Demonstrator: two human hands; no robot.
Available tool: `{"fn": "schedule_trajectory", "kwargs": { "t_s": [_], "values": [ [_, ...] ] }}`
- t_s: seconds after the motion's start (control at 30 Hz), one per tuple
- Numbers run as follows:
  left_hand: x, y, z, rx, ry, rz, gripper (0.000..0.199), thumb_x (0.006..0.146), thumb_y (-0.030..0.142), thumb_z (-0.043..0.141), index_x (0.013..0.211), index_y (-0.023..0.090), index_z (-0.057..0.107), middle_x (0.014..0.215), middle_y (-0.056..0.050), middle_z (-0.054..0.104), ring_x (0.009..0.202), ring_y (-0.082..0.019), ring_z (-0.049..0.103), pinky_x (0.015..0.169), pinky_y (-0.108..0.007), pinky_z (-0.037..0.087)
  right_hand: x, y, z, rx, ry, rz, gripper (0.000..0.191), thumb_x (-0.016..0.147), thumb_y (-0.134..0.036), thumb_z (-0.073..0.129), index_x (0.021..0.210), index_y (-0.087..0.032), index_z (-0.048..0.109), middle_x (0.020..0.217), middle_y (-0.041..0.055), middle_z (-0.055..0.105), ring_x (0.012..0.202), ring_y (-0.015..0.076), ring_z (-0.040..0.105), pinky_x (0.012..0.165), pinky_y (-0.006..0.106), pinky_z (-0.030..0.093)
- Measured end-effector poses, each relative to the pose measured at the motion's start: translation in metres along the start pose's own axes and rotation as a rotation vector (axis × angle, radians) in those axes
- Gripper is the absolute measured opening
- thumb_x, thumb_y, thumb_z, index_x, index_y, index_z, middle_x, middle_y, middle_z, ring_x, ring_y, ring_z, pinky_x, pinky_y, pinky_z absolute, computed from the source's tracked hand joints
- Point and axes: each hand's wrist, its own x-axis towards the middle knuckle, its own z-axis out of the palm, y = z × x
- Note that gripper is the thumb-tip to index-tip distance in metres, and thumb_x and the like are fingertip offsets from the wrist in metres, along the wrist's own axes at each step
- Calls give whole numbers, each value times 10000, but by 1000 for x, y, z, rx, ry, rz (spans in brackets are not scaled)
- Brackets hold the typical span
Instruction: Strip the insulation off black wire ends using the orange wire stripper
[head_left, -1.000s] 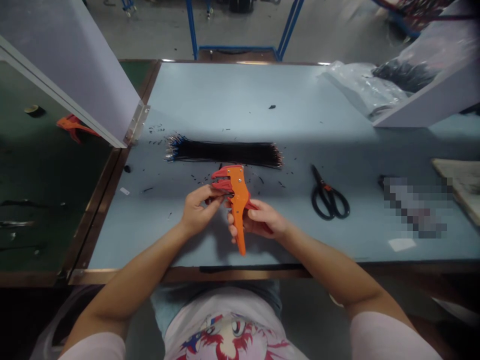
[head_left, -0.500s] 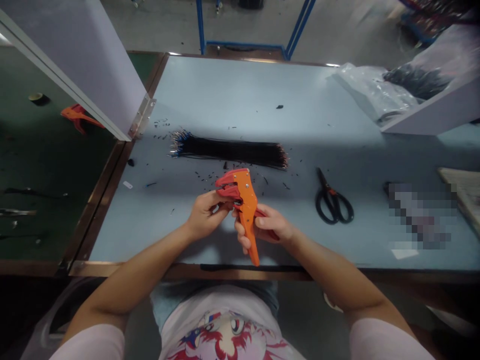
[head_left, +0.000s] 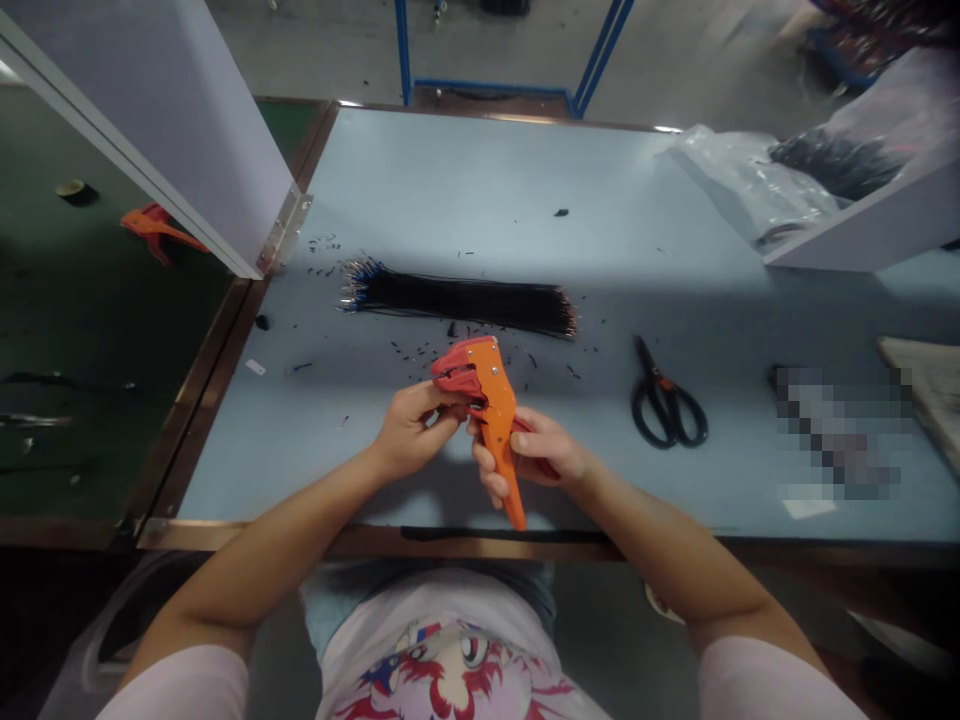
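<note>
- A printed T-shirt (head_left: 450, 650) is seen below the orange wire stripper (head_left: 495, 415), nearest the camera, and the brass-coloured bench edge (head_left: 375, 540) runs just beyond the shirt, below the tool's handle tip.
- The orange wire stripper is held upright in the air above the bench, its red jaws turned toward the left.
- The left hand (head_left: 415, 432) is closed, its fingers curled against the stripper's jaw end; whether anything is pinched there cannot be told.
- The right hand (head_left: 529, 462) is closed in a grip around the stripper's handles, with the red lever (head_left: 549, 468) behind the fingers.
- Black insulation scraps (head_left: 405, 350) are scattered on the blue-grey bench top (head_left: 480, 190) just beyond the stripper.
- A bundle of black wires (head_left: 457, 303) lies past the scraps, its ends fanned out — blue-tipped at the left.
- Black-handled scissors (head_left: 666, 410) lie to the right of the stripper, well apart from it.
- A pixelated patch (head_left: 836, 430) hides whatever lies further right; a cardboard sheet (head_left: 922, 390) is beside it.
- A plastic bag (head_left: 750, 185) is seen far beyond the stripper, to the right.
- A second orange wire stripper (head_left: 154, 225) lies on a green bench (head_left: 75, 300), far to the left.
</note>
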Motion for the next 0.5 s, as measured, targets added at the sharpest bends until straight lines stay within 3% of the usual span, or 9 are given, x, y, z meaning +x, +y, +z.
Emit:
{"fn": "schedule_trajectory", "kwargs": {
  "t_s": [0.27, 0.5],
  "values": [
    [-2, -2, 0, -9, -10, -1, 173, 777, 95, 542, 888, 178, 645, 766, -5, 670, 551, -54, 526, 514, -155, 407, 0, 0, 0, -6, 34, 6, 389, 799, -345, 653, 1054, -119, 465, 795, 34, 583, 614, 149, 616, 550, 353, 564],
    [-3, -2, -2, 4, -23, -45, 131, 803, 169, 534, 855, 168, 655, 683, -18, 637, 551, -83, 528, 509, -185, 401, 0, 1, 3, -57, -12, 11, 379, 802, -379, 648, 1007, -105, 485, 753, 32, 565, 552, 129, 578, 481, 321, 546]
  ]
}}
